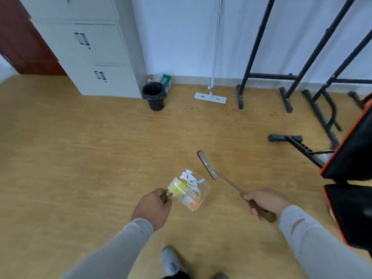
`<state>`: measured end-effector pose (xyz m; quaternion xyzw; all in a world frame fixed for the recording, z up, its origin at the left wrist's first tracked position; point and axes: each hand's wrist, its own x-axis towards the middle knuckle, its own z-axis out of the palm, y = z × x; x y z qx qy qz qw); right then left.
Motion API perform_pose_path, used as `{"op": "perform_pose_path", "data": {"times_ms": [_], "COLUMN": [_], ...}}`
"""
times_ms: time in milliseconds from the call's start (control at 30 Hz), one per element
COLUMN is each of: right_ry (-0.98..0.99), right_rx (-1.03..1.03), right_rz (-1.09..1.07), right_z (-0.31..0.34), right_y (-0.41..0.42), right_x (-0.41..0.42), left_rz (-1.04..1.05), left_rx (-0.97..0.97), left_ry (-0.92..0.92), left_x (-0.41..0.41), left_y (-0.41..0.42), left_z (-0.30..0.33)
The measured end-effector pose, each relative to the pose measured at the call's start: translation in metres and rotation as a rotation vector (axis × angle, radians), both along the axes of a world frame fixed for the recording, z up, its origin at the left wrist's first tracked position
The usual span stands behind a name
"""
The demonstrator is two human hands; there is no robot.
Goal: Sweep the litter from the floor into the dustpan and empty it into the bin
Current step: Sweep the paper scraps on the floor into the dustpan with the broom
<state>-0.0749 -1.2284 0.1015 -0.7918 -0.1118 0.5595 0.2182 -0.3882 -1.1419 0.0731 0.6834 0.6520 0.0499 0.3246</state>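
The sweeping part of the job looked finished, and the emptying had not yet begun. The left hand [154, 208] was curled around the short handle of a clear dustpan [198, 195], which it held raised off the wooden floor [80, 148] in front of the person. Inside the pan lay the gathered litter [186, 185]: white paper scraps, a yellowish piece and something orange near the pan's lower corner. The right hand [265, 204] gripped the brown handle of a small sweeper [207, 165], whose thin metal shaft ran out to a narrow head hovering just beside the pan, not touching it. No loose litter could be made out on the boards around the pan, though faint specks showed farther off by a flat mop [210, 97] leaning on the wall; whether those were litter could not be told. The bin [154, 96], black and lined with a bag, stood well apart, against the grey cabinet [96, 57] at the far wall. What remained, by this view, was carrying the loaded pan across and tipping it in without spilling.
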Motion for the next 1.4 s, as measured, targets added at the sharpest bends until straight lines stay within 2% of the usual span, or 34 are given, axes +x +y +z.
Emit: {"op": "perform_pose_path", "data": {"times_ms": [233,533,733,1033,1400], "right_ry": [-0.018,-0.033,-0.019,0.049,0.125], "right_rx": [0.055,0.036,0.013,-0.023,0.034], "right_rz": [-0.094,-0.051,-0.031,0.009,-0.034], "right_z": [0.031,0.038,0.029,-0.014,-0.004], "right_y": [0.083,0.167,0.233,0.373,0.514], "right_x": [-0.043,-0.072,-0.057,0.009,0.05], "left_rz": [0.108,0.193,0.222,0.265,0.278], "left_rx": [0.053,0.128,0.165,0.125,0.126], "left_ry": [-0.048,-0.039,0.017,0.034,0.079], "left_x": [-0.052,-0.079,-0.063,-0.009,0.031], "left_y": [0.078,0.16,0.22,0.349,0.487], "left_z": [0.037,0.05,0.046,0.046,0.063]}}
